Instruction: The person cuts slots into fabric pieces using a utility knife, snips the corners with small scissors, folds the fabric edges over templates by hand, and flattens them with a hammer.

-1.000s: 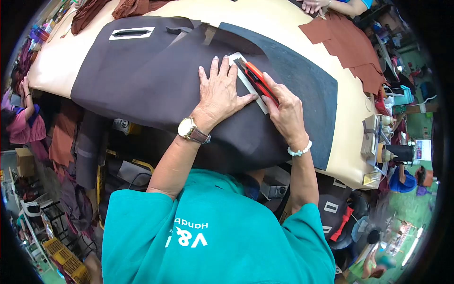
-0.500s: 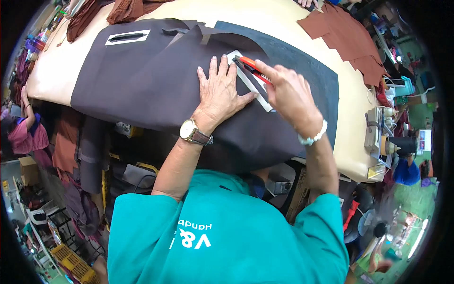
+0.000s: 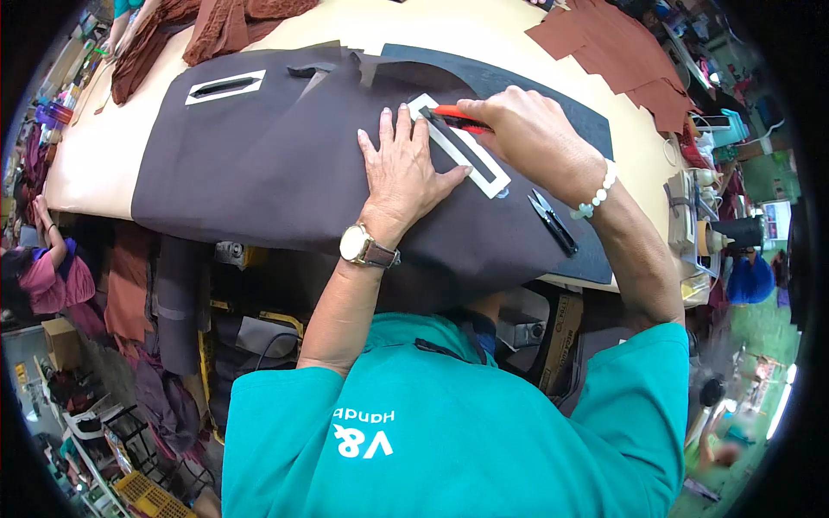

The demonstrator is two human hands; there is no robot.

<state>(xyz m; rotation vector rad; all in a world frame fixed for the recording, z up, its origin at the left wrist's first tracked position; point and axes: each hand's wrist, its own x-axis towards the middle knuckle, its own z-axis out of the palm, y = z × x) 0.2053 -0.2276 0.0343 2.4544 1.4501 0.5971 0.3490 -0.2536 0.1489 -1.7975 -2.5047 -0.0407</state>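
Frame (image 3: pixel 490 183) on the dark sheet (image 3: pixel 259 164) runs lengthwise from half-past-ten to half-past-four, at two o'clock from my left hand (image 3: pixel 399 170), the nearer, spread flat against its edge, while I have my right hand (image 3: pixel 528 129) clamped on the red knife (image 3: pixel 450 111) at its upper end.

Orange cutter's (image 3: pixel 451 110) handle mostly hidden from me by right fingers (image 3: pixel 477 107); blade tip (image 3: pixel 426 113) too small to tell. Teal shirt (image 3: pixel 449 432) cut off at bottom, brown cloth (image 3: pixel 216 34) at top. Far right, background person (image 3: pixel 724 452) blurred.
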